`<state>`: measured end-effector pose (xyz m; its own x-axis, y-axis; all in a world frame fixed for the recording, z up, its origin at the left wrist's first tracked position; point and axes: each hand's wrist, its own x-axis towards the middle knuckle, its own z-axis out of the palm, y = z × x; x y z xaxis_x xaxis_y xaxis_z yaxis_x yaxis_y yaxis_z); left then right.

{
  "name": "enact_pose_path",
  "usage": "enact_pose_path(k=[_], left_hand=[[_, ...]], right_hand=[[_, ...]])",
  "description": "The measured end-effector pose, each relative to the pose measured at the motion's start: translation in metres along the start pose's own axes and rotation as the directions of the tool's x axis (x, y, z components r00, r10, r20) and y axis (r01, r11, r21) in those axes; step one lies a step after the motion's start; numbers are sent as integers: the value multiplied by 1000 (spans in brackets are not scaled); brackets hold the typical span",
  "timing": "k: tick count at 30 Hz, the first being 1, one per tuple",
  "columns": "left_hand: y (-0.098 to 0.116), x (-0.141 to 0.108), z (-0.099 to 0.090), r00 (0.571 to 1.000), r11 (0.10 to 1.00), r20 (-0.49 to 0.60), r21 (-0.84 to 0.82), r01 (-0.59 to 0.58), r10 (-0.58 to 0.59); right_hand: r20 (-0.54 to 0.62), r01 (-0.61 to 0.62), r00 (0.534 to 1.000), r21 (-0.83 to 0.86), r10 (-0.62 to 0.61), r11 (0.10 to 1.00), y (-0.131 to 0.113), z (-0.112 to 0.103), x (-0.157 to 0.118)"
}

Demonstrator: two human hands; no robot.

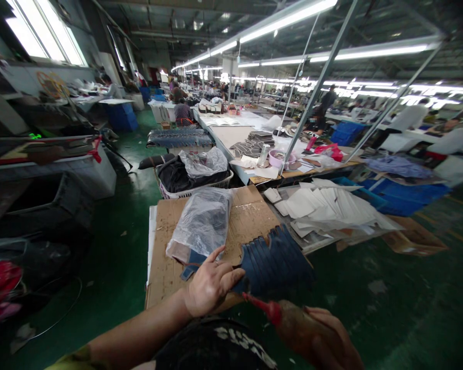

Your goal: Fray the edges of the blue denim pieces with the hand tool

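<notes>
My left hand [210,285] is over the near part of the cardboard [254,205], its index finger stretched forward and its thumb and other fingers closed on a small dark piece. In my right hand [332,334], at the lower right, is a glue bottle [297,324] with a red nozzle pointing left toward my left hand. Dark blue cut pieces [273,257] lie overlapping in a row on the right of the cardboard. A clear plastic bag [204,221] lies behind my left hand, with a blue piece [189,270] partly under it.
Right of the cardboard, white sheets [320,205] are spread in a pile. A basket [195,187] with black material stands beyond it. Further back is a long worktable [231,136] with a pink bowl [280,158] and a metal pole [320,82]. People work in the distance.
</notes>
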<state>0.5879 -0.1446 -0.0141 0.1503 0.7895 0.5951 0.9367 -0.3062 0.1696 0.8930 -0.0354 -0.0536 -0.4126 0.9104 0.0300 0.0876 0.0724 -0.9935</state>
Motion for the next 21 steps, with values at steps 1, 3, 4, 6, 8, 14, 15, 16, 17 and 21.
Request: enact_pose_path(k=[1,3,4,6,8,14,15,16,17,21], left_hand=[[0,0,0,1000,1000,3,1,-1,1],[0,-2,-1,1000,1000,18,6,-3,3],[0,-2,-2,1000,1000,25,8,-4,4],[1,-3,-1,1000,1000,31,9,-5,4],[1,-3,0,1000,1000,17,4,-7,7],[1,-4,3,1000,1000,9,-11,-12,12],[1,-4,3,1000,1000,18,-13,-9,9],[1,-4,3,1000,1000,24,-13,-7,7],[1,-4,3,1000,1000,29,-13,-4,4],[3,-5,3,1000,1000,27,-4,-1,1]], right_hand=[[-31,-14,999,-8,14,1000,4,0,1],[-87,-40,995,1,40,999,9,0,2],[-105,-48,993,17,49,999,11,0,2],[-117,-60,991,56,66,997,11,2,2],[-101,-67,992,56,72,996,8,4,2],[14,-54,998,19,54,998,-2,8,-3],[41,-55,998,44,53,998,-1,8,-4],[60,-52,997,69,48,996,0,7,-5],[64,-47,997,89,41,995,1,6,-5],[-18,-55,998,94,57,994,8,5,-2]])
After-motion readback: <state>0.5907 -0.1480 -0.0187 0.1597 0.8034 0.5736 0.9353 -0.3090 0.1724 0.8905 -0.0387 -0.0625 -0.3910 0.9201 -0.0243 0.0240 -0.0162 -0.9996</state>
